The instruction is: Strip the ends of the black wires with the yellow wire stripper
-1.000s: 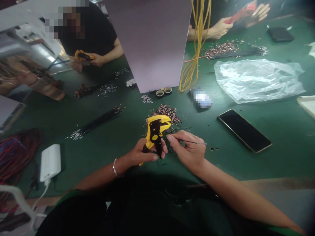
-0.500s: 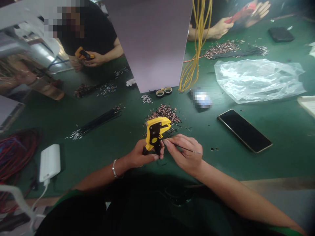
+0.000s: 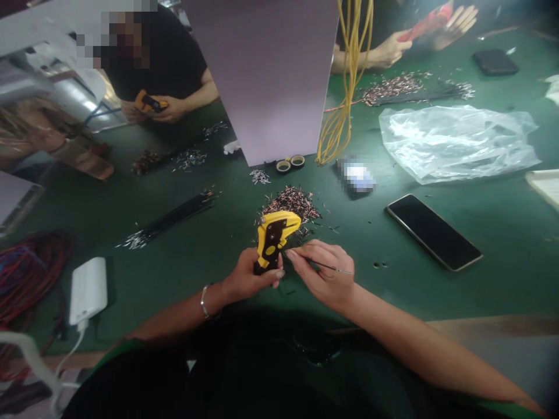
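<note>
My left hand (image 3: 251,277) grips a yellow and black automatic wire stripper (image 3: 273,240) by its handle, with the tool's head pointing away from me. My right hand (image 3: 323,273) pinches a thin black wire (image 3: 332,266) between thumb and fingers. The wire's inner end reaches toward the stripper's lower part, close to my left fingers, and its far end points right. Just beyond the tool lies a heap of short cut wire pieces with copper ends (image 3: 292,202), and scraps are scattered around it on the green mat (image 3: 209,279).
A bundle of black wires (image 3: 170,218) and a white power bank (image 3: 88,290) lie to my left, beside tangled red-blue cable. A phone (image 3: 434,232) and plastic bag (image 3: 456,144) lie right. A lilac panel (image 3: 262,75) stands ahead, yellow wires beside it, with co-workers' hands beyond.
Both hands and the stripper have moved slightly toward me and closer together. The wire's far end has swung left with my right hand. The stripper stays in my left hand.
</note>
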### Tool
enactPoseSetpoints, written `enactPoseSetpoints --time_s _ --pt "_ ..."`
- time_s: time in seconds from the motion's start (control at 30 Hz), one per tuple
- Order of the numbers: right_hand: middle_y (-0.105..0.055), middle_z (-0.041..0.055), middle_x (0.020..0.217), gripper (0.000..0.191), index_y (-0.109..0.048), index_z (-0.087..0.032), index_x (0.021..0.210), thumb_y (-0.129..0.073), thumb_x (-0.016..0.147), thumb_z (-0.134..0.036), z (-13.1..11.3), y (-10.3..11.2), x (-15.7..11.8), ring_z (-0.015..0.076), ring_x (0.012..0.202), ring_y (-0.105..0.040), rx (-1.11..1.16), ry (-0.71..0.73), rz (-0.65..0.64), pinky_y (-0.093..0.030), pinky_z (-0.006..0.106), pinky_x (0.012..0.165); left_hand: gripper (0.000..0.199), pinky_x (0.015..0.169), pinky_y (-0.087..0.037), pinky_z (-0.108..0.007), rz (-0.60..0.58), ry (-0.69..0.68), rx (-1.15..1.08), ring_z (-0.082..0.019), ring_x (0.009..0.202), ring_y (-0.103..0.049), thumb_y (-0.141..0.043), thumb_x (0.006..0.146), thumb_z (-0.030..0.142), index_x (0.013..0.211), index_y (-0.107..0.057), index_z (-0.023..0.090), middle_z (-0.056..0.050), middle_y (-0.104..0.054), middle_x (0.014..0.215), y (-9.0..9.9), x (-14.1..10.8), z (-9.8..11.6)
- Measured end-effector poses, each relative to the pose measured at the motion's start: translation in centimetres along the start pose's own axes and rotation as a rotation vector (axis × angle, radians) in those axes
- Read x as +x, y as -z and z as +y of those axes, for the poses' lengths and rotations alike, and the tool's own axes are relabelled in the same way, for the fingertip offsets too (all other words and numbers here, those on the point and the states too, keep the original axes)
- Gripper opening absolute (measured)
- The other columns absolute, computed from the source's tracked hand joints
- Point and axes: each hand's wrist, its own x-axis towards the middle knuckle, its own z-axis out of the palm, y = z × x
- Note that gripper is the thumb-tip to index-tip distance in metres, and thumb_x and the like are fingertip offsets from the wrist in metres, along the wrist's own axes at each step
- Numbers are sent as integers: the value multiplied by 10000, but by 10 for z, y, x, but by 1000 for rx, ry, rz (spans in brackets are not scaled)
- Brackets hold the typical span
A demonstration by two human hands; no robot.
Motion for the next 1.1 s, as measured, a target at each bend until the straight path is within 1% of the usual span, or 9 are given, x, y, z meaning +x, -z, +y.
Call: enactPoseSetpoints --time_s 0.13,0.23,0.3,0.4,0.43,0.5,0.67,0.8,1.1 --pt "-723 26 652 126 -694 -183 799 -644 877 -98 0 -1 0 135 556 -645 60 -56 -10 -527 256 536 245 485 -418 -202 31 39 -8 -80 439 -503 -749 803 296 725 -581 136 22 -577 496 2 -1 -1" --pt "-705 34 632 141 -702 -174 757 -638 868 -114 -1 1 1 135 551 -627 157 -159 -37 -513 268 539 246 459 -423 -209 37 85 -137 -87 417 -509 -763 790 289 736 -580 133 23 -573 491 3 0 -3" --pt "-674 16 593 146 -705 -176 725 -648 854 -138 -1 3 3 120 500 -597 244 -322 -25 -490 258 498 232 483 -472 -247 -14 99 -300 -117 450 -550 -751 799 298 796 -592 129 9 -589 526 3 2 -4" --pt "-638 -11 542 138 -700 -180 701 -696 833 -219 3 6 6 94 406 -547 475 -647 42 -444 233 413 224 557 -532 -316 -108 116 -485 -152 538 -599 -754 783 264 876 -615 116 -21 -620 630 2 5 -3" --pt "-636 -15 537 150 -696 -181 693 -712 827 -247 5 7 7 90 390 -540 564 -728 70 -435 229 399 232 578 -540 -329 -135 121 -521 -157 562 -608 -762 768 252 890 -622 112 -31 -629 668 2 5 -2" --pt "-635 -17 531 180 -692 -179 675 -738 816 -280 10 9 10 83 379 -531 700 -820 122 -437 229 399 272 613 -546 -345 -183 122 -564 -169 604 -625 -778 739 254 919 -632 111 -49 -646 728 2 7 2" --pt "-627 -21 518 189 -701 -167 673 -766 796 -294 14 9 17 73 363 -502 828 -878 190 -460 236 411 336 730 -536 -366 -286 130 -509 -207 740 -660 -802 702 292 944 -642 121 -86 -683 813 2 8 12" --pt "-622 -28 507 196 -692 -170 662 -771 789 -296 12 9 17 75 361 -496 854 -885 193 -468 242 417 329 732 -520 -365 -325 128 -497 -216 743 -660 -799 706 310 914 -642 110 -101 -685 807 2 8 14" --pt "-622 -22 513 221 -687 -169 646 -775 788 -314 12 8 15 73 368 -496 806 -913 162 -454 244 422 327 738 -523 -349 -326 108 -449 -206 757 -662 -786 732 308 954 -636 121 -95 -692 824 4 7 11"
